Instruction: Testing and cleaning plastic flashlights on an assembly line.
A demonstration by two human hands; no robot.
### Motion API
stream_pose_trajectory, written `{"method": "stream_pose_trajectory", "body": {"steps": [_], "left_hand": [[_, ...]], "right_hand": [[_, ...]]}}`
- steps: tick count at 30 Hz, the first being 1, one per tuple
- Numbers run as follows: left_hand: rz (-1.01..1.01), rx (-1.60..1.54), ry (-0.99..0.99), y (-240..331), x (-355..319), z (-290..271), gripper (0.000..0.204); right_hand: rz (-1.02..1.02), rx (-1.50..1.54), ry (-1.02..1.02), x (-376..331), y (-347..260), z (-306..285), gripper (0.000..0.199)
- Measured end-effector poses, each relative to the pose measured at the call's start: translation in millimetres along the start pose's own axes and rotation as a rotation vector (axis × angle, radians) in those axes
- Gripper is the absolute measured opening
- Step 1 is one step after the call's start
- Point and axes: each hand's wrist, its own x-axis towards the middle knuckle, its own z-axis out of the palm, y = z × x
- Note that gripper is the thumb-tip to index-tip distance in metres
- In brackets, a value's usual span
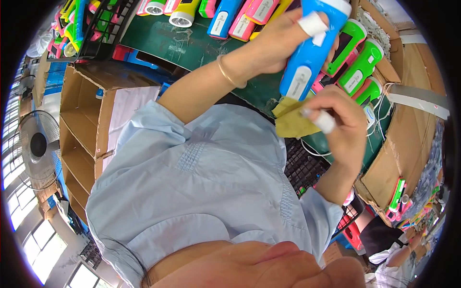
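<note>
My left hand (281, 41), with white tape round its thumb, is closed around a blue flashlight (301, 65). The flashlight is tilted, its wide head toward the top edge and its handle end pointing down toward my body. Just below that end, my right hand (343, 115) pinches a folded yellow cloth (293, 124). White tape also wraps a finger of this hand. Cloth and handle end lie close together; whether they touch I cannot tell. Beside the blue one, several green-and-pink flashlights (359, 72) lie on the green table (165, 45).
More coloured flashlights (221, 19) line the table's far side. A black basket (103, 33) of them stands at the far left, above a cardboard shelf (79, 103). A white cable (382, 120) and cardboard (398, 153) are at the right. Another person (391, 249) is at lower right.
</note>
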Motion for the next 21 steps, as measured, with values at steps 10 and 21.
{"method": "stream_pose_trajectory", "body": {"steps": [10,21], "left_hand": [[-0.053,-0.026,0.207,-6.3,-5.4,14.4,0.028],[-0.045,0.274,0.254,-24.0,1.0,9.8,0.025]], "right_hand": [[-0.088,-0.561,0.570,-2.6,6.6,19.6,0.022],[-0.214,-0.880,0.607,1.4,10.8,15.7,0.022]]}}
